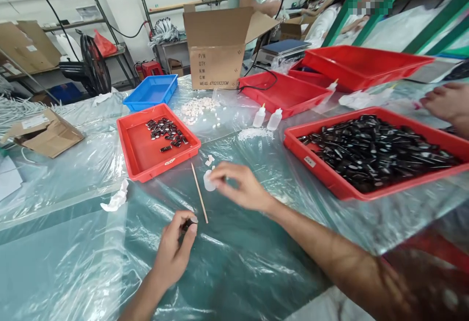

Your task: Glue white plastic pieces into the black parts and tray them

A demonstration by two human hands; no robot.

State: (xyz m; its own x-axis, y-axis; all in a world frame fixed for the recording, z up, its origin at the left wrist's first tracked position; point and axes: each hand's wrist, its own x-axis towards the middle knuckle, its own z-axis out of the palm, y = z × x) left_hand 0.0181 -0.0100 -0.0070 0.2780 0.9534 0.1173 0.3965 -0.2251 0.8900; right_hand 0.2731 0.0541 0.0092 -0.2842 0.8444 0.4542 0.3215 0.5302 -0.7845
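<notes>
In my left hand [174, 247] a small black piece [188, 223] with a pale end face is pinched between thumb and fingers. My right hand [242, 184] has its fingertips closed at the side of a small translucent white squeeze bottle [209, 181], whose top is partly hidden by the fingers. Between the two hands lies a thin wooden stick [200, 194] on the plastic-covered table. White crumpled scraps [210, 160] lie just beyond the bottle.
A red tray [137, 164] holds small black pieces; a larger red tray [318, 177] at right is heaped with them. Two squeeze bottles [259, 117] stand by white granules [254, 134]. Behind are a blue tray [150, 94] and a carton [216, 52]. Another person's hand [449, 103] is at right.
</notes>
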